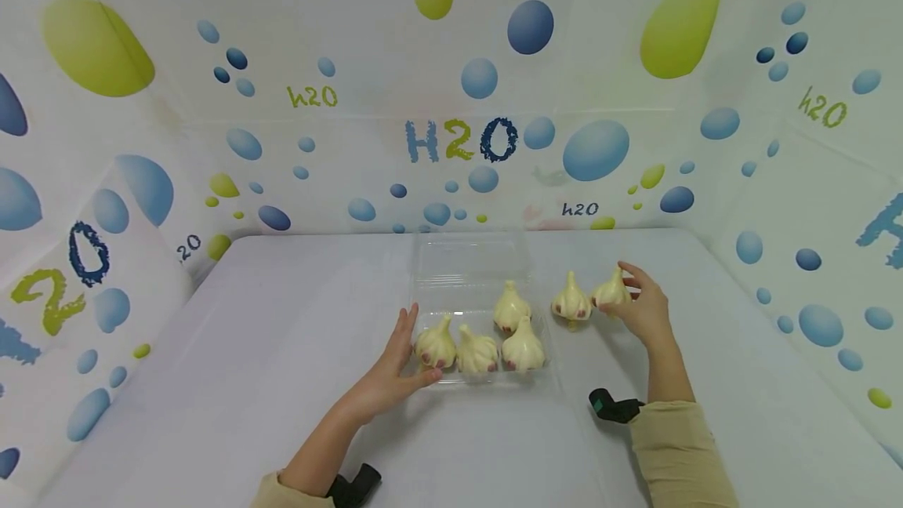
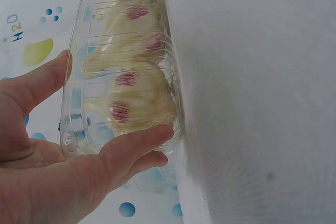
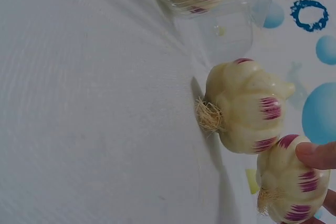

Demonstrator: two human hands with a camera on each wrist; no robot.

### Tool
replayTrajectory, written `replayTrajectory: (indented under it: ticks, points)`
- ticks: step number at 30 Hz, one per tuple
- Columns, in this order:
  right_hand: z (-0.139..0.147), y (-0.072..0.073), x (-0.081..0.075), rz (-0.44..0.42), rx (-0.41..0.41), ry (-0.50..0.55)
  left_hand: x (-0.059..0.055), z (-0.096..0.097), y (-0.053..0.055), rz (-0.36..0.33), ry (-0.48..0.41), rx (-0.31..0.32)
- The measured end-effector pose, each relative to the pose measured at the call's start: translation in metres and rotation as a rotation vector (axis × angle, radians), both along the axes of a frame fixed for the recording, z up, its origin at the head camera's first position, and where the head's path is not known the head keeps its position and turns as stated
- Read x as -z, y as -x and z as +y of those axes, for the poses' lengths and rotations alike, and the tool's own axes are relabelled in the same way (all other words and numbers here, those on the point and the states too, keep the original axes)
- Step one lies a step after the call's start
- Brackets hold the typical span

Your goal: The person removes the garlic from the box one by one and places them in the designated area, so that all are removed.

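My right hand (image 1: 645, 312) pinches a garlic bulb (image 1: 612, 288), thumb and fingers at its sides; in the right wrist view this bulb (image 3: 294, 182) shows purple streaks and a tuft of roots. Right beside it, another garlic bulb (image 1: 571, 302) stands on the table. At the left front corner of a clear plastic clamshell box (image 1: 480, 306), my left hand (image 1: 391, 375) rests with fingers spread and fairly straight, thumb along the front rim. Several garlic bulbs (image 1: 477, 350) sit inside the box, three across the front and one behind at right.
The box's clear lid (image 1: 473, 257) lies folded back toward the rear wall. White cloth covers the table (image 1: 303, 288). A patterned sheet (image 1: 367, 53) with bubbles and H2O lettering hangs behind and at both sides. Black wrist devices (image 1: 614, 406) are at both forearms.
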State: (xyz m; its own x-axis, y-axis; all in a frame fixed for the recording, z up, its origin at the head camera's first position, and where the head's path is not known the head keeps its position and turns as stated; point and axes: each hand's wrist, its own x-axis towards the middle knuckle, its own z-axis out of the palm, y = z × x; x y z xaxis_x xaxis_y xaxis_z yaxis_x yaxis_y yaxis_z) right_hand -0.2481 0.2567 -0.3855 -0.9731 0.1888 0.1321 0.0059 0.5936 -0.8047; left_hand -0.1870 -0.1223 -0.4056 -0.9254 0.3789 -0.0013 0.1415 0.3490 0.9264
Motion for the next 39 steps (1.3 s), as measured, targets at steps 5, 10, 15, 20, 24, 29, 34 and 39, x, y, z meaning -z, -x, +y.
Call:
replayTrajectory:
  ticks: [5,10,15,20,24,29,34,39]
  points:
    - [0.003,0.004,0.008,0.010,0.003,-0.012,0.000,0.001,0.000,0.004,0.006,-0.002]
    - [0.005,0.007,0.014,-0.010,-0.001,-0.013,-0.001,0.001,0.000,0.004,0.011,-0.007]
    - [0.005,0.008,0.017,-0.020,-0.016,-0.002,-0.003,0.001,-0.002,0.006,0.011,-0.001]
    - [0.004,0.008,0.017,-0.026,-0.030,-0.028,-0.002,0.001,-0.001,0.007,0.012,0.002]
    - [0.004,0.008,0.016,-0.038,-0.029,-0.037,0.000,0.000,0.000,-0.005,-0.004,0.007]
    - [0.003,0.005,0.014,-0.063,-0.019,-0.025,0.003,-0.001,-0.001,-0.031,-0.013,0.005]
    - [0.003,0.003,0.009,-0.086,-0.015,-0.024,0.003,-0.002,-0.001,-0.029,-0.007,0.004]
    - [0.009,-0.001,-0.001,-0.096,-0.013,-0.034,0.002,-0.002,0.000,-0.020,-0.005,0.011]
